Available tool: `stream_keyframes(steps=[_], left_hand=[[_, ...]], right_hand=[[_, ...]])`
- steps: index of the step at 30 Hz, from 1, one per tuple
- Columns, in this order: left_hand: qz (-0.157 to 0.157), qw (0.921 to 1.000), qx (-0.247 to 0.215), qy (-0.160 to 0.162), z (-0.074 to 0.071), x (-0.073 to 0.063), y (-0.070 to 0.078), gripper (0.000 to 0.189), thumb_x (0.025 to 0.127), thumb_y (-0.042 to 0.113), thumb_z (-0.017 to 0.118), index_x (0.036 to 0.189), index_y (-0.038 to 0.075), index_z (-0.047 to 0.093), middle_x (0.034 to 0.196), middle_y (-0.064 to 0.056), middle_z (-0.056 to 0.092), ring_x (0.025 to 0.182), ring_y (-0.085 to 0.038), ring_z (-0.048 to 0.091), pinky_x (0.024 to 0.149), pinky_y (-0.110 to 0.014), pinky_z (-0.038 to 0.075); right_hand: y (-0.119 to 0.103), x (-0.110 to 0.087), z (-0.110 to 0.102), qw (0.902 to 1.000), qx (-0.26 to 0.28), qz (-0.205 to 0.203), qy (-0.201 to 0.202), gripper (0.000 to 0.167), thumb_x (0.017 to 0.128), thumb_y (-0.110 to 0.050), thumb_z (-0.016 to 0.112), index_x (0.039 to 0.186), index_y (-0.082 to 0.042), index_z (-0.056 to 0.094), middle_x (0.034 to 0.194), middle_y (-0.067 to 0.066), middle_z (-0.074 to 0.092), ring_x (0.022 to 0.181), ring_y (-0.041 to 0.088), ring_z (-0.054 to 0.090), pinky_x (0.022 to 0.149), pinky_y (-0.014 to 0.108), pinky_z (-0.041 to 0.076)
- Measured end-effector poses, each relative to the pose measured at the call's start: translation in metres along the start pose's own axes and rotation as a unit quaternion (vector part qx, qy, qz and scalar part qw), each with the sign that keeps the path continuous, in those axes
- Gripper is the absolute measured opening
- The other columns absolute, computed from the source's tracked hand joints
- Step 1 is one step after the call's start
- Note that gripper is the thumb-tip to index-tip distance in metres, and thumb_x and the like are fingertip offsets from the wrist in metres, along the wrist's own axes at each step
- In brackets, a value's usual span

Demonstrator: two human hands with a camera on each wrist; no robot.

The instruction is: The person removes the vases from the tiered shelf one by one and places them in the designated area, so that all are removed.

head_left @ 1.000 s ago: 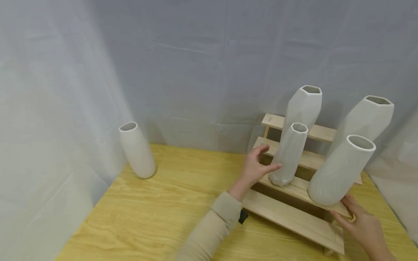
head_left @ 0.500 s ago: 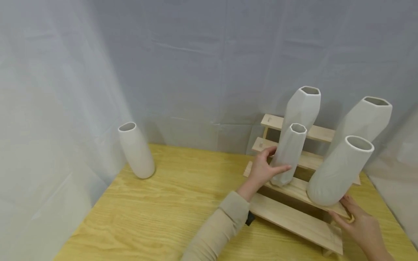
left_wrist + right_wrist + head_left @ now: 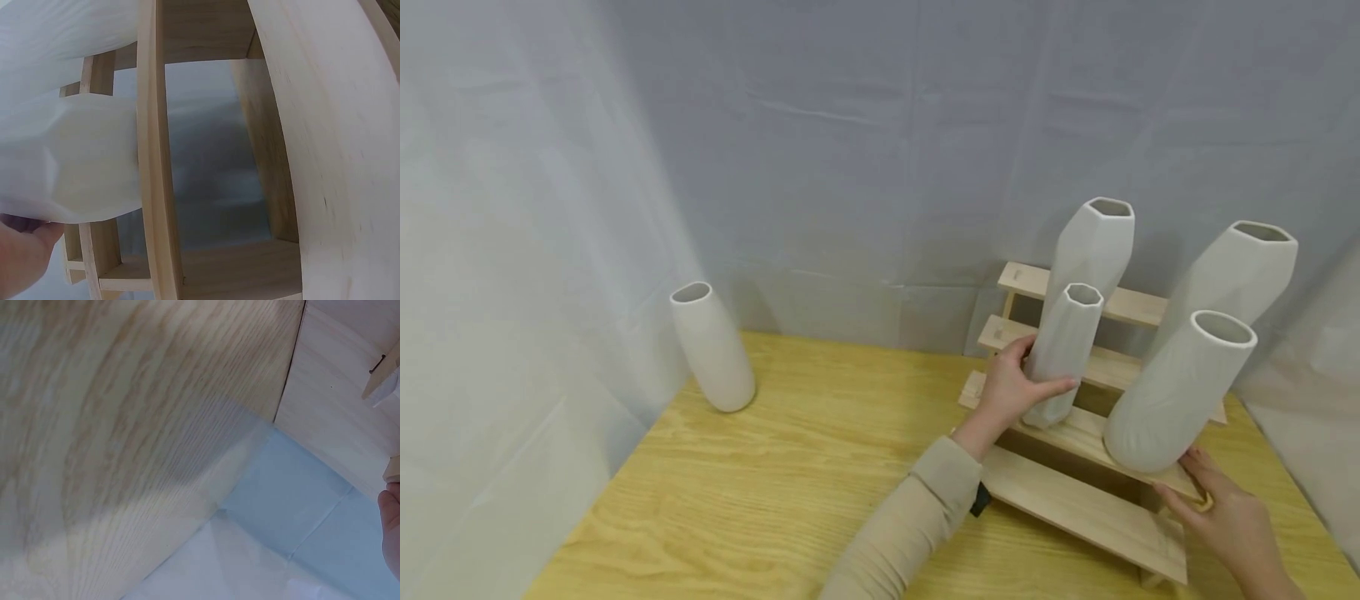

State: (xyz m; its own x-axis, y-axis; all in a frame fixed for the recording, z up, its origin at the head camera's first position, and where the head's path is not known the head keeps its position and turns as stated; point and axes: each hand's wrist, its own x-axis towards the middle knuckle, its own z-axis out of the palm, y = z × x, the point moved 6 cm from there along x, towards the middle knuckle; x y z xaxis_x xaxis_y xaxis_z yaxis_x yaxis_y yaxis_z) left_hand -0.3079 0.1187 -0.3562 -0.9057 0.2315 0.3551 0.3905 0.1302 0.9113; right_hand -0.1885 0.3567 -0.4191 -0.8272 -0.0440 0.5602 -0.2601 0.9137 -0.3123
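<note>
While left hand [image 3: 1011, 387] grips slim vase [image 3: 1063, 354] from left, right hand [image 3: 1232, 510] holds its shelf [image 3: 1087, 432]

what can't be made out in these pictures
Head view: base of the back right vase, hidden by the front right vase.
Left wrist view: mouth of the held vase, cut off by the left edge.
Right wrist view: most of the right hand, cut off by the right edge.
Head view: black thing, too small to identify.
</note>
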Motion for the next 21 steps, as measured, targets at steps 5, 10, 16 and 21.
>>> stream_keyframes(steps=[5,10,16,21], left_hand=[[-0.001,1.0,0.005,0.0,0.0,0.0001,0.0007,0.062,0.065,0.026,0.079,0.119,0.01,0.051,0.108,0.002,0.057,0.091,-0.007,0.054,0.073,-0.02,0.047],[0.0,0.9999,0.012,0.005,0.0006,0.0014,0.0018,0.061,0.065,0.025,0.079,0.118,0.01,0.052,0.107,0.0,0.058,0.09,-0.007,0.055,0.072,-0.02,0.047],[-0.005,0.9998,0.013,0.012,-0.0002,0.0016,0.0003,0.06,0.066,0.026,0.079,0.117,0.009,0.054,0.107,0.0,0.059,0.09,-0.007,0.055,0.072,-0.02,0.047],[0.004,0.9996,0.021,0.02,-0.0008,0.0017,0.0008,0.059,0.065,0.025,0.079,0.116,0.008,0.055,0.105,-0.001,0.06,0.089,-0.007,0.056,0.07,-0.019,0.048]], right_hand=[[-0.0015,-0.0007,-0.0012,1.0,0.001,-0.004,0.006,0.058,0.069,-0.028,0.073,0.113,0.007,0.055,0.108,0.031,0.051,0.089,0.048,0.052,0.061,0.06,0.042],[0.0002,-0.0004,-0.0024,0.9999,-0.001,-0.007,0.009,0.058,0.069,-0.027,0.074,0.113,0.006,0.056,0.108,0.03,0.052,0.091,0.047,0.051,0.061,0.06,0.042],[0.0025,-0.0001,0.0005,0.9999,-0.003,-0.008,0.012,0.057,0.068,-0.029,0.074,0.109,0.006,0.058,0.109,0.03,0.052,0.095,0.046,0.05,0.064,0.06,0.041],[0.0039,-0.0007,0.0013,1.0,-0.003,0.002,0.009,0.057,0.068,-0.03,0.074,0.11,0.005,0.058,0.11,0.029,0.052,0.1,0.042,0.05,0.064,0.06,0.041]])
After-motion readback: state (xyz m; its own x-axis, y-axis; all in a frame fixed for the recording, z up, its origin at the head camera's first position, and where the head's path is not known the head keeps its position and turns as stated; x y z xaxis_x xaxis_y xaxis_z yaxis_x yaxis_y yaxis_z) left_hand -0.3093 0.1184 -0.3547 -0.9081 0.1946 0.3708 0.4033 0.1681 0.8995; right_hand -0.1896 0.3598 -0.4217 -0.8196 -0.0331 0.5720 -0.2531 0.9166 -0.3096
